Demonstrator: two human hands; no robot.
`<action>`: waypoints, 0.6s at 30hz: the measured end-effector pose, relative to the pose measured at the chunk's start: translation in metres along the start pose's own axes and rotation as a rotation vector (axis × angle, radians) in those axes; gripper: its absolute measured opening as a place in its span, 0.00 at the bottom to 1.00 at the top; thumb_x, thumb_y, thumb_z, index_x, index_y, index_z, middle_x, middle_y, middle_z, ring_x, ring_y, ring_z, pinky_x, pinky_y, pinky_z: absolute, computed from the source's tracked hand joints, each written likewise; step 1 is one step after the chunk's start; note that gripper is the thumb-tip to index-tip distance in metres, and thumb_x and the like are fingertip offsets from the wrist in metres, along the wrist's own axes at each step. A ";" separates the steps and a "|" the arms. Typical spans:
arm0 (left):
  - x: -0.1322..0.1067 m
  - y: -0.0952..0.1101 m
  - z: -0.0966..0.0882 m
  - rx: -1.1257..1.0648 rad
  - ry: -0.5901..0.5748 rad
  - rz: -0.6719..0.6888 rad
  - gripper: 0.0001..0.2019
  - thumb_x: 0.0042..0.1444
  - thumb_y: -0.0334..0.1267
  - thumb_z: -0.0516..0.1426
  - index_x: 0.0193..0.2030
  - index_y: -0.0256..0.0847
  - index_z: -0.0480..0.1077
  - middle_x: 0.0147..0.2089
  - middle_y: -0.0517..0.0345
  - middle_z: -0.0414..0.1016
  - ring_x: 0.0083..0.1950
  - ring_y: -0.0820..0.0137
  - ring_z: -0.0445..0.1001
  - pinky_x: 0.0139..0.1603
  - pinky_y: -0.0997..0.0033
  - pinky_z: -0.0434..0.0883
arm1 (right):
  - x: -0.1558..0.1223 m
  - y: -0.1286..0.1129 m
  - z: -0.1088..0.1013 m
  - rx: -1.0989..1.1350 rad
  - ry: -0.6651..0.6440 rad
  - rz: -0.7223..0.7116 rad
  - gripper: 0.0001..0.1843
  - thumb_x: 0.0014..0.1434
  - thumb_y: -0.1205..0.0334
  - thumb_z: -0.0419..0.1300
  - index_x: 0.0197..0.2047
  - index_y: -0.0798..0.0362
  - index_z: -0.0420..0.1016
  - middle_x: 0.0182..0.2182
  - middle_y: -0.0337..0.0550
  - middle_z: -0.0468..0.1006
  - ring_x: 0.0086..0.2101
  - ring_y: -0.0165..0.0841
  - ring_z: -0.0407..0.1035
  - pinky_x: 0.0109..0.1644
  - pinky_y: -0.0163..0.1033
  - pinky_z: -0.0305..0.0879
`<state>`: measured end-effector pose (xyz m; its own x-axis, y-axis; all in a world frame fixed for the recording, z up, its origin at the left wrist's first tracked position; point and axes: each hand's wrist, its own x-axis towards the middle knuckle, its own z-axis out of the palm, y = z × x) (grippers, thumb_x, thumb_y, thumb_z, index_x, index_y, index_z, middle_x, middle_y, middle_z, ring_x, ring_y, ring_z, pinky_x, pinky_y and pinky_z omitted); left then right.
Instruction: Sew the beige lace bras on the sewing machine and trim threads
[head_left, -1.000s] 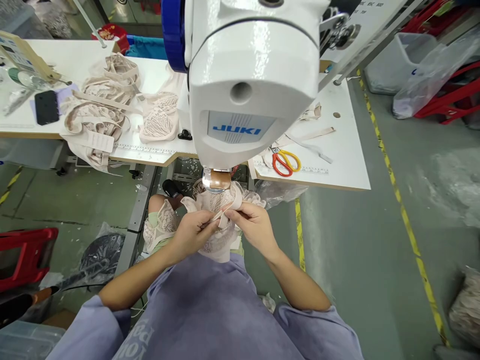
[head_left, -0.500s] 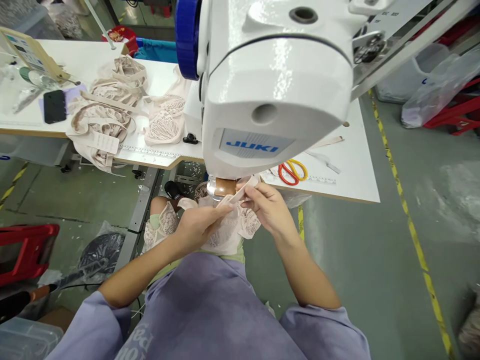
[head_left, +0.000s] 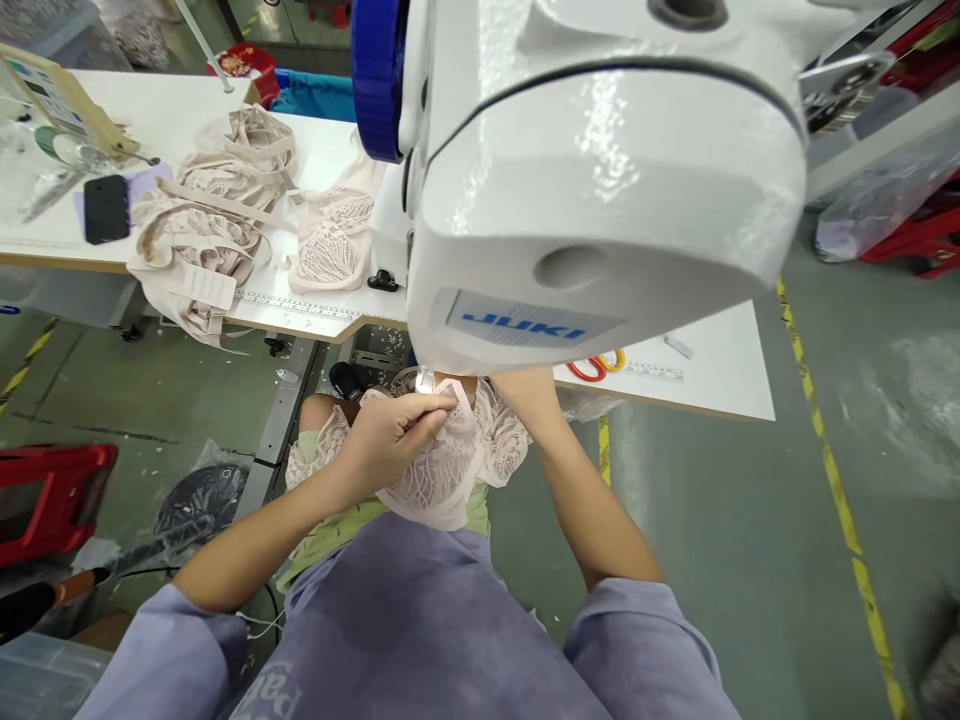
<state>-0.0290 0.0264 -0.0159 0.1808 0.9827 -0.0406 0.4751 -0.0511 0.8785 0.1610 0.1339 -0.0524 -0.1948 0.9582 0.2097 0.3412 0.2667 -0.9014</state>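
Beige lace bra [head_left: 431, 480] is pinched in your left grip [head_left: 390, 440]; your right grip [head_left: 530, 396], behind the JUKI sewing machine [head_left: 600, 200], is indeterminable.

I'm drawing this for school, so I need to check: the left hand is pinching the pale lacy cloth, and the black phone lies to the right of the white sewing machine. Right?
Not quite: the black phone lies to the left of the white sewing machine, as the head view shows. The left hand is pinching the pale lacy cloth.
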 end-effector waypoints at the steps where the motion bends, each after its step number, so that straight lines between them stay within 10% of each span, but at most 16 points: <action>1: 0.000 0.001 -0.001 0.003 -0.013 0.003 0.14 0.67 0.41 0.56 0.52 0.42 0.79 0.43 0.56 0.84 0.39 0.67 0.82 0.38 0.73 0.76 | 0.001 0.002 0.001 -0.001 0.014 -0.010 0.09 0.54 0.56 0.62 0.36 0.52 0.74 0.44 0.52 0.78 0.50 0.46 0.70 0.52 0.47 0.69; 18: 0.018 0.016 -0.008 0.087 -0.048 0.006 0.14 0.67 0.40 0.55 0.52 0.42 0.79 0.49 0.56 0.83 0.44 0.65 0.82 0.40 0.71 0.75 | 0.009 0.005 -0.003 0.013 -0.099 0.037 0.08 0.53 0.57 0.58 0.28 0.50 0.64 0.31 0.46 0.75 0.36 0.39 0.67 0.41 0.43 0.67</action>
<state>-0.0247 0.0443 0.0014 0.2241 0.9727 -0.0605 0.5469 -0.0742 0.8339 0.1640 0.1438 -0.0534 -0.2722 0.9522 0.1389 0.3377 0.2297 -0.9128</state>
